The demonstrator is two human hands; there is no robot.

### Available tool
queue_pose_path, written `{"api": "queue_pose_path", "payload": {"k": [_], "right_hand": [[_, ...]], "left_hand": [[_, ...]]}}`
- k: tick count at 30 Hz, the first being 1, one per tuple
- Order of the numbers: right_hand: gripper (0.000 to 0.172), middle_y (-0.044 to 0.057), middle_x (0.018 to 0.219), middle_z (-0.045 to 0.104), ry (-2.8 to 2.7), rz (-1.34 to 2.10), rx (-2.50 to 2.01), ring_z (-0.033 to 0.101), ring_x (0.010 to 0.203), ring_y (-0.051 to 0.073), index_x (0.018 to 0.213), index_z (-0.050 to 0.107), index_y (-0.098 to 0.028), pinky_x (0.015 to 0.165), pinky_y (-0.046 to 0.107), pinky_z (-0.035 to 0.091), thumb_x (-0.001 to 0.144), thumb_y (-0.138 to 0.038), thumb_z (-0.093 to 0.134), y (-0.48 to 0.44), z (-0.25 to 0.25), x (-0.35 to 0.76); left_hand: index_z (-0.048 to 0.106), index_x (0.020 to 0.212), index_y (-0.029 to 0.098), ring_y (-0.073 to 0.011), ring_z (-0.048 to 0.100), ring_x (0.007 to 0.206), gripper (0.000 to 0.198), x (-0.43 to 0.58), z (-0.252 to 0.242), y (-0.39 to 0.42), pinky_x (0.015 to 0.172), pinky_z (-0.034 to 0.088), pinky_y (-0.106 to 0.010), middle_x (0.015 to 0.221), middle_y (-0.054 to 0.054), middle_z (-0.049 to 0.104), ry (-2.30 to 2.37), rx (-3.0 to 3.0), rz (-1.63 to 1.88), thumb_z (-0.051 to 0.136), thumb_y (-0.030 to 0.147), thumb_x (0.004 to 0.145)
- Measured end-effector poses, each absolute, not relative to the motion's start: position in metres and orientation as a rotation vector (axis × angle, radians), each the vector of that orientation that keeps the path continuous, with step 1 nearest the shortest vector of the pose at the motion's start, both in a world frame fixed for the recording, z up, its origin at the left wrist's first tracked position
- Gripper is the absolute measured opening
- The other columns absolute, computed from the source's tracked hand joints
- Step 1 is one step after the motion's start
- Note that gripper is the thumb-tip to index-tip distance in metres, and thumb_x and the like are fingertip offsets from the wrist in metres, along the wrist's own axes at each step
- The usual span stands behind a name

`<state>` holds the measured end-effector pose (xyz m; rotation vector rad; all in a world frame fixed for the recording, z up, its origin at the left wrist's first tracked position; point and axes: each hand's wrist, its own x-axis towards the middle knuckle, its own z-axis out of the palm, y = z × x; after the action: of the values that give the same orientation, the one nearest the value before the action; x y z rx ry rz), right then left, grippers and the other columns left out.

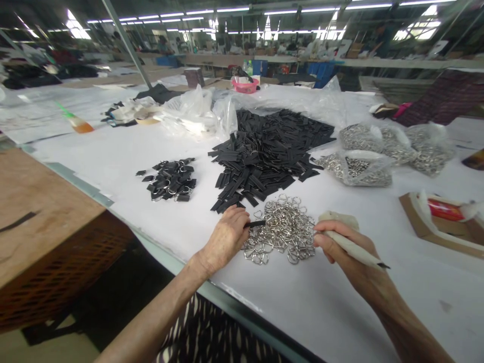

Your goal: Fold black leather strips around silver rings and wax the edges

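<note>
My left hand (227, 233) pinches a short black strip (255, 223) between thumb and fingers. The strip's free end points right, over the edge of a heap of silver D-rings (289, 227). At the right side of that heap, my right hand (348, 252) is closed around a whitish tapered tool with a dark tip (357, 249), which points back toward my wrist. Beyond my fingers shows a pale, rounded piece (340, 220); I cannot tell whether it belongs to the tool. Behind the rings spreads a large pile of black strips (264, 151).
Folded black strips with rings (172, 180) form a small pile at left. Clear bags of rings (357, 169) and a cardboard box (446, 222) are on the right. Plastic bags (200, 111), an orange bottle with a green nozzle (79, 123) and a pink basin (245, 85) stand farther back.
</note>
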<state>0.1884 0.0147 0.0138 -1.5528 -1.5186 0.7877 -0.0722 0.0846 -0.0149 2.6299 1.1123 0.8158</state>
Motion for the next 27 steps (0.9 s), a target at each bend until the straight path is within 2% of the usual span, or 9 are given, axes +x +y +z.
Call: {"api": "queue_pose_path", "payload": {"k": [2,5,9,14,16,20,23,27], "right_hand": [[0.014,-0.006,0.051,0.050,-1.531,0.783,-1.551,0.046,0.049,0.011,0.090,0.061,-0.028,0.042,0.019,0.038,0.083,-0.040,0.060,0.015,0.013,0.187],[0.014,-0.006,0.051,0.050,-1.541,0.775,-1.557,0.045,0.048,0.011,0.090,0.061,-0.028,0.042,0.018,0.038,0.083,-0.041,0.060,0.014,0.013,0.187],[0.014,-0.006,0.052,0.051,-1.564,0.749,-1.552,0.045,0.048,0.011,0.089,0.061,-0.028,0.043,0.018,0.038,0.083,-0.040,0.061,0.015,0.016,0.186],[0.014,-0.006,0.053,0.051,-1.565,0.743,-1.534,0.046,0.049,0.011,0.091,0.061,-0.028,0.043,0.020,0.038,0.084,-0.040,0.060,0.014,0.017,0.184],[0.014,-0.005,0.059,0.055,-1.550,0.762,-1.482,0.047,0.050,0.011,0.093,0.060,-0.027,0.045,0.020,0.039,0.086,-0.039,0.058,0.012,0.017,0.182],[0.013,-0.003,0.069,0.059,-1.538,0.819,-1.375,0.044,0.048,0.010,0.097,0.057,-0.025,0.046,0.022,0.038,0.090,-0.035,0.054,0.008,0.015,0.177],[0.010,-0.004,0.066,0.055,-1.645,0.832,-1.364,0.043,0.050,0.011,0.094,0.056,-0.024,0.046,0.023,0.036,0.090,-0.032,0.052,0.008,0.013,0.174],[0.008,-0.003,0.068,0.051,-1.911,0.834,-1.380,0.045,0.058,0.013,0.085,0.054,-0.022,0.051,0.023,0.035,0.090,-0.027,0.051,0.008,0.007,0.169]], "left_hand": [[0.055,0.087,0.013,-0.0206,0.055,0.091,0.018,-0.069,-0.012,0.083,0.098,0.038,-0.047,0.087,-0.008,0.060,1.092,2.723,0.772,0.040,0.004,0.083],[0.057,0.080,0.013,-0.0189,0.055,0.076,0.020,-0.066,-0.012,0.082,0.082,0.046,-0.039,0.074,-0.007,0.059,1.069,2.681,0.703,0.039,0.006,0.084],[0.062,0.087,0.015,-0.0168,0.056,0.074,0.016,-0.072,-0.011,0.080,0.070,0.046,-0.029,0.079,-0.005,0.063,1.249,2.222,0.943,0.046,0.017,0.087],[0.068,0.071,0.017,-0.0127,0.057,0.079,0.006,-0.086,-0.003,0.074,0.074,0.043,-0.021,0.087,-0.002,0.065,1.404,1.427,1.203,0.067,0.023,0.073],[0.068,0.068,0.016,-0.0095,0.054,0.072,0.008,-0.088,-0.001,0.069,0.067,0.042,-0.017,0.079,-0.001,0.063,1.361,1.182,1.202,0.071,0.024,0.068],[0.065,0.077,0.013,-0.0068,0.047,0.050,0.024,-0.079,0.001,0.053,0.045,0.039,-0.017,0.065,0.000,0.060,1.157,0.711,1.052,0.077,0.022,0.058],[0.059,0.079,0.011,-0.0105,0.053,0.050,0.027,-0.061,0.002,0.040,0.045,0.044,-0.019,0.067,-0.006,0.063,1.019,0.616,0.917,0.075,0.019,0.059],[0.056,0.093,0.011,-0.0145,0.059,0.057,0.035,-0.046,0.003,0.028,0.050,0.051,-0.021,0.068,-0.008,0.065,1.004,0.623,0.912,0.071,0.014,0.061]]}}
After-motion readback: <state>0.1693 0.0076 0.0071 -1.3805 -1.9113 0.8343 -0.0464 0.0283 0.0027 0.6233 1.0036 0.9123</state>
